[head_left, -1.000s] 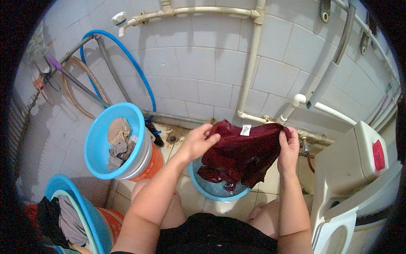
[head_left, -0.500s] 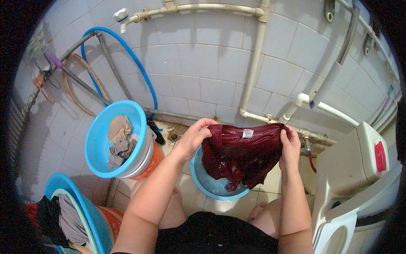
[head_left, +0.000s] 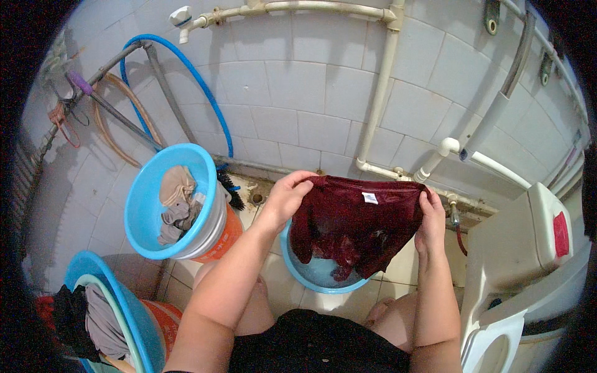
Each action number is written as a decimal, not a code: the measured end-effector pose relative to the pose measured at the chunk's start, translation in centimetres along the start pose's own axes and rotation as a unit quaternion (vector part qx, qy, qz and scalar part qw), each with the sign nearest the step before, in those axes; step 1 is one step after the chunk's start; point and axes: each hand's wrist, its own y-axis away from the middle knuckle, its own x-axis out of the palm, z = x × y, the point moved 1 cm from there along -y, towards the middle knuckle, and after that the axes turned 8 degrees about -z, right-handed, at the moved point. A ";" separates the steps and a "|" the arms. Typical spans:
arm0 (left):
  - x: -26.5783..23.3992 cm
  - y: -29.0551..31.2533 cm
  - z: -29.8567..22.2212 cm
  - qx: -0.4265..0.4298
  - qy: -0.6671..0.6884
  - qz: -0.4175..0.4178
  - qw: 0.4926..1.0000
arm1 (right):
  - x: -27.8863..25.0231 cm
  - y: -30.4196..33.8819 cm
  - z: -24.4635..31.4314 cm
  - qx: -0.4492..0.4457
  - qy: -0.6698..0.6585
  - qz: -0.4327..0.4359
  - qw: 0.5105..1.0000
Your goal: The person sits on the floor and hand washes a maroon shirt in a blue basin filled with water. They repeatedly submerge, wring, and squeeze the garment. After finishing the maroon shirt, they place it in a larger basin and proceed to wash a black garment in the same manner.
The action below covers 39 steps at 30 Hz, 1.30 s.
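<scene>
A wet maroon garment (head_left: pixel 354 217) with a small white label (head_left: pixel 370 198) near its top edge is stretched between my two hands. My left hand (head_left: pixel 289 198) pinches its upper left corner. At the upper right corner, my right hand (head_left: pixel 431 221) is closed on the cloth, thumb toward me. The garment's lower part hangs bunched over a blue basin (head_left: pixel 295 267) with cloudy water in it; whether the cloth touches the water I cannot tell. Much of the basin's far side is hidden behind the garment.
Left of me, a blue basin (head_left: pixel 140 233) holding beige and grey clothes sits on an orange-and-white bucket (head_left: pixel 217 239). Nearer, more tubs (head_left: pixel 93 264) hold black and grey clothes. A black brush (head_left: pixel 231 191) lies by the wall. A toilet (head_left: pixel 497 248) stands close on the right.
The garment's top edge has been drawn tauter and its hanging part has spread wider. My right hand has shifted slightly right. Both hands keep their hold.
</scene>
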 end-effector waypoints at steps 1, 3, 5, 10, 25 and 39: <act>-0.2 -0.1 -0.1 0.008 0.012 -0.005 1.000 | 0.0 -0.1 -0.1 -0.011 -0.004 0.002 1.000; -0.8 -0.4 -0.3 0.023 0.035 -0.015 0.999 | 0.3 0.4 0.0 -0.089 0.023 0.005 0.996; -0.5 0.7 -2.3 0.026 0.085 -0.014 0.996 | 0.9 0.9 0.2 -0.148 0.039 0.001 0.988; -0.2 0.5 -1.3 0.014 0.021 0.066 0.998 | 1.6 1.2 -0.3 -0.014 0.028 0.073 0.997; 3.3 1.9 0.3 0.058 -0.158 0.211 0.963 | 4.0 3.8 -4.1 0.022 0.121 0.222 0.967; 2.3 1.1 2.0 0.106 -0.318 0.280 0.900 | 1.1 1.6 1.4 -0.043 0.009 0.148 0.988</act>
